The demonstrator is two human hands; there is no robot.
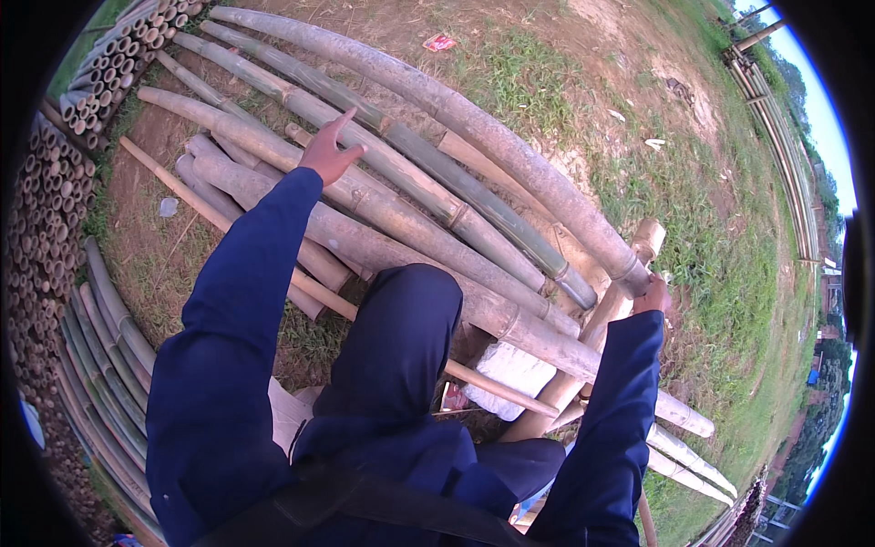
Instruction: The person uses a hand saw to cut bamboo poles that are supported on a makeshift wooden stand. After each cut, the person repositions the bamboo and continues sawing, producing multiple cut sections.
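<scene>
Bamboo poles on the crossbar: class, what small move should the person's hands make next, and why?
Probably lower the left hand onto the grey bamboo pole beneath it. That hand hovers open with a finger extended, gripping nothing, while the right hand already rests at the crossbar under the stacked poles. A second contact seems sensible before anything shifts.

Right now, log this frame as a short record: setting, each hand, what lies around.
setting: outdoors, grass and bare dirt
left hand: raised over the bamboo poles, fingers spread, holding nothing
right hand: on the end of one slanting pole; its grip is hidden
knee: bent against the pile
around: stacked bamboo ends at left, white sack under the poles
</scene>
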